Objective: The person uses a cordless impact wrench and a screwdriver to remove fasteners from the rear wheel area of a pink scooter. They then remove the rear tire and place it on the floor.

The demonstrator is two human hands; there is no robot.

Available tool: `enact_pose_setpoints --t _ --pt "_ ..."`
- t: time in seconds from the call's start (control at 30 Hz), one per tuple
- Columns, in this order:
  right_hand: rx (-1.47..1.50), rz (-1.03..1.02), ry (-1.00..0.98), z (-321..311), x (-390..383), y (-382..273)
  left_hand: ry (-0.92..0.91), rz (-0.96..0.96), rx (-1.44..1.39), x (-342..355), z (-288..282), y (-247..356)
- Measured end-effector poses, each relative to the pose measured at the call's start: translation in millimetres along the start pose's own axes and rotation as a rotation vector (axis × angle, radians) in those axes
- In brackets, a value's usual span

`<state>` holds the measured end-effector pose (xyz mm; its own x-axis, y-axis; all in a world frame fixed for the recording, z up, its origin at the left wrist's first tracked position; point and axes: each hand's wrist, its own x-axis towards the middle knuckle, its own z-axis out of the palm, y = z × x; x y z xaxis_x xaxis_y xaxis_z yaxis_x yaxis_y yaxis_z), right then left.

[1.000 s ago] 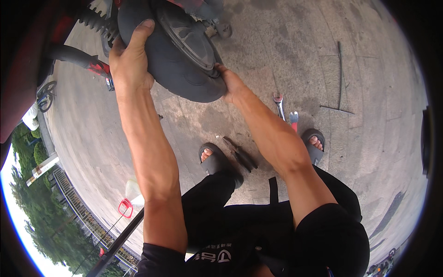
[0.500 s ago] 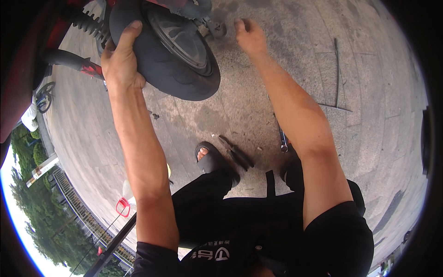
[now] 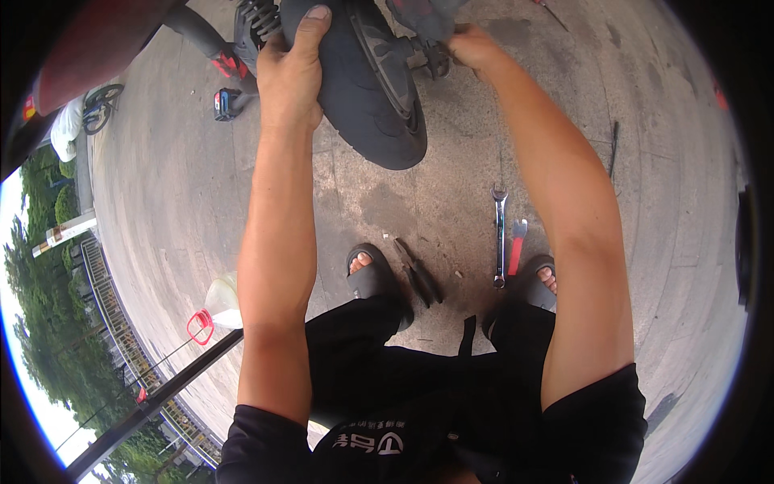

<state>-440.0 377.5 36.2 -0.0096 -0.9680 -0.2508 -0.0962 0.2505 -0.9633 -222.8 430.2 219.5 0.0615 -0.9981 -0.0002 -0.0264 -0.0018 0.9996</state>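
Observation:
My left hand [image 3: 292,77] is closed round the left side of a black scooter tyre [image 3: 359,113], thumb on top, beside a coiled spring [image 3: 258,20]. My right hand [image 3: 476,50] has curled fingers at a dark metal bracket [image 3: 435,58] on the wheel's right, below a grey housing [image 3: 423,16]; what they hold, if anything, is hidden. On the paving below lie black-handled pliers [image 3: 422,282], a chrome wrench [image 3: 500,234] and a red-handled flat tool [image 3: 518,250].
A red scooter body [image 3: 89,44] fills the upper left. A tool with a blue battery [image 3: 226,105] lies behind the wheel. A screwdriver [image 3: 550,16] and dark rod [image 3: 614,149] lie right. A bicycle [image 3: 101,109], railing [image 3: 101,282] and pole with red-rimmed jug [image 3: 210,359] are left.
My right hand has left the tyre's lower right edge and moved up to the bracket. My left hand keeps its grip. The view has shifted, bringing the wheel rightward and more upright.

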Motion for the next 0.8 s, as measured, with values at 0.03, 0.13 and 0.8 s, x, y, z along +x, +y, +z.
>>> enact_pose_setpoints --t 0.03,0.13,0.8 --pt "0.016 0.066 0.034 1.2 -3.8 -2.9 0.036 0.044 0.03 -3.3 -5.1 -5.1" --pt "0.099 0.068 0.111 6.8 -12.5 -10.5 0.038 0.115 0.133 -28.6 -34.1 -30.4" --pt "0.783 0.679 0.025 123.8 -105.5 15.6 0.284 -0.19 0.235 -2.1 -82.8 -166.3"
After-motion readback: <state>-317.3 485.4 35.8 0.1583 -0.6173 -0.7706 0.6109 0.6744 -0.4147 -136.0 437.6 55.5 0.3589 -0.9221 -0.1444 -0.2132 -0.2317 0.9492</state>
